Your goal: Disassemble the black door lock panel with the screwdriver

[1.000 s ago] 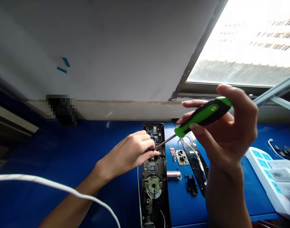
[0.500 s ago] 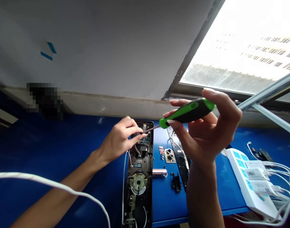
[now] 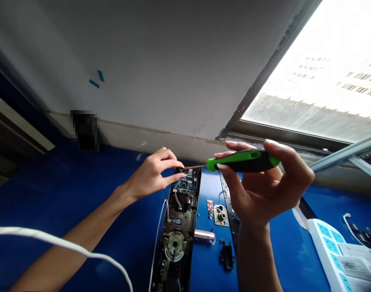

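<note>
The head-worn camera looks forward and down from above the person's left hand [image 3: 153,174] and right hand [image 3: 264,190], which sit close to the lens in the lower middle of the frame. It faces across the blue desk [image 3: 82,194] toward its far edge, with a white wall [image 3: 143,69] beyond and a window [image 3: 310,69] at upper right. The view is rolled, so the far edge slopes down rightward.
</note>
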{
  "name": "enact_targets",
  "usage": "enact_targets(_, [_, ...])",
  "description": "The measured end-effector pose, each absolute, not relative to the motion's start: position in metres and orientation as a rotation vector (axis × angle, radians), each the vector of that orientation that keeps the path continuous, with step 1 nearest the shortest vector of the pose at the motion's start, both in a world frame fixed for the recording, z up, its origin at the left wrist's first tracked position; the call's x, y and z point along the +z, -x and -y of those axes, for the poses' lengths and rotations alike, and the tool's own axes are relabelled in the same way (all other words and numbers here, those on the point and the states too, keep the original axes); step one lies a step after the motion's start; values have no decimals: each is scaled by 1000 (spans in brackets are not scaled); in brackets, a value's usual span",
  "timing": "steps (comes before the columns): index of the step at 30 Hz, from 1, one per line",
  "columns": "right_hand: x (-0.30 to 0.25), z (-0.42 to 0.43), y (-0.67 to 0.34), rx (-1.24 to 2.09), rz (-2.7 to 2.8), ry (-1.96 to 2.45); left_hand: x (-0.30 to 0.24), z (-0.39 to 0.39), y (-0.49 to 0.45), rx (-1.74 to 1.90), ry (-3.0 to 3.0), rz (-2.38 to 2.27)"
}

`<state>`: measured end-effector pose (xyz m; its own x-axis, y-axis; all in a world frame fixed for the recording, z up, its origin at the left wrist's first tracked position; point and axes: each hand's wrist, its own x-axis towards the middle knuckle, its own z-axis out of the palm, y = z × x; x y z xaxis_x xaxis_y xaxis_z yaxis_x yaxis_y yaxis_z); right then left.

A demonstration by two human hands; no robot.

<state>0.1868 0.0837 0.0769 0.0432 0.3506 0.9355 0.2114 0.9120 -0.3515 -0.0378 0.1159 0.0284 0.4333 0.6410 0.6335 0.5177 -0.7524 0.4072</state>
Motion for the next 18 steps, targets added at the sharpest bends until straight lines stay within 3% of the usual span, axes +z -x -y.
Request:
enact_targets(7, [79, -84, -181, 78, 1659, 455, 29, -117, 50, 957, -2530, -964])
enact_targets(18, [75, -84, -163, 57, 1772, 587, 21, -121, 66, 898, -2475, -899])
